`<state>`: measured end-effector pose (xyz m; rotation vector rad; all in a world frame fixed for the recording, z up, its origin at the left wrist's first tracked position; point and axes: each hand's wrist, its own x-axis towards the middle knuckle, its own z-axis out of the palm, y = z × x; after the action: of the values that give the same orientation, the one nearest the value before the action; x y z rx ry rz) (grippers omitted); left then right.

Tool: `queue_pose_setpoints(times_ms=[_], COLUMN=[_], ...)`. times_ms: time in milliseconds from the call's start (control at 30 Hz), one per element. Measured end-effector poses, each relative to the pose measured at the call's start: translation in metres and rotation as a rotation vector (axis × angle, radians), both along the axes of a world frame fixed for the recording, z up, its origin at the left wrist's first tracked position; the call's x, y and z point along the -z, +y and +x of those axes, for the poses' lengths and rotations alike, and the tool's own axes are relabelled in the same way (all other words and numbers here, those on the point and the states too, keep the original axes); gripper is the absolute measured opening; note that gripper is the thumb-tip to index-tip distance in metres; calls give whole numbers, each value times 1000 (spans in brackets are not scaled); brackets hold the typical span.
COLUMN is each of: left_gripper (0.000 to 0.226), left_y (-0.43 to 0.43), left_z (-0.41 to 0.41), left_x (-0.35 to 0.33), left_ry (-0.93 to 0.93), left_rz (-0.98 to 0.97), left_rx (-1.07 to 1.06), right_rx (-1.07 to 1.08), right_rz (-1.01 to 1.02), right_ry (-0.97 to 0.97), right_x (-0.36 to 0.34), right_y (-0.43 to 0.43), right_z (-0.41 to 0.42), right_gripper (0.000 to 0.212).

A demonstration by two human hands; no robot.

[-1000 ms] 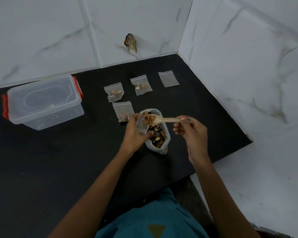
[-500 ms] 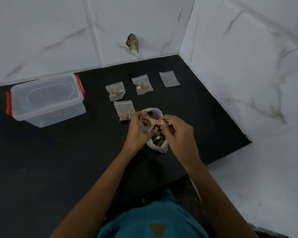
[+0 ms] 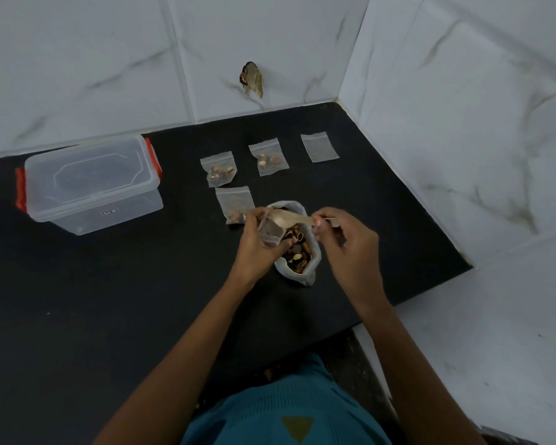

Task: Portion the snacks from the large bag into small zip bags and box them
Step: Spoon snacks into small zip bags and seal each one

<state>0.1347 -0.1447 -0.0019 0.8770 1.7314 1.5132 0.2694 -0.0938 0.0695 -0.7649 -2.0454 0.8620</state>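
Zip bag [image 3: 269,234] pinched, spoon [image 3: 290,219] at mouth (wooden)

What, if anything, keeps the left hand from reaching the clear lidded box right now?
Probably yes: only bare black counter lies between the left hand and the clear lidded box. But its grip holds a small zip bag over the large snack bag; that must go down first.
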Motion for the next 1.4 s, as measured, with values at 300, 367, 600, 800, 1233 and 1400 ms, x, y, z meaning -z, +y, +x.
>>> queue_pose_setpoints(times_ms=[300,367,600,800,1233,1400], left_gripper=[55,56,47,45,45,40], left_y=[-7,-8,-18,-24,-23,-24], left_z=[-1,-1,0,6,15,14], left_x=[10,12,23,29,38,38], left_ry=[-7,-32,-55,-111,-167,-153], left_rz=[-29,-39,-65,-76,-109,-96], left_rx=[11,10,-27,20,89,81], right_rx=[209,249,265,141,377,374], right_rz=[-419,-476,-325,-142,-733,-723], right_ry=[157,167,-70,-327,-41,-24], right_x=[5,11,36,49,68,73], right_y=[13,16,17,11,21,14], right_z=[14,16,23,21,16,10], right_gripper=[15,17,12,16,17,15])
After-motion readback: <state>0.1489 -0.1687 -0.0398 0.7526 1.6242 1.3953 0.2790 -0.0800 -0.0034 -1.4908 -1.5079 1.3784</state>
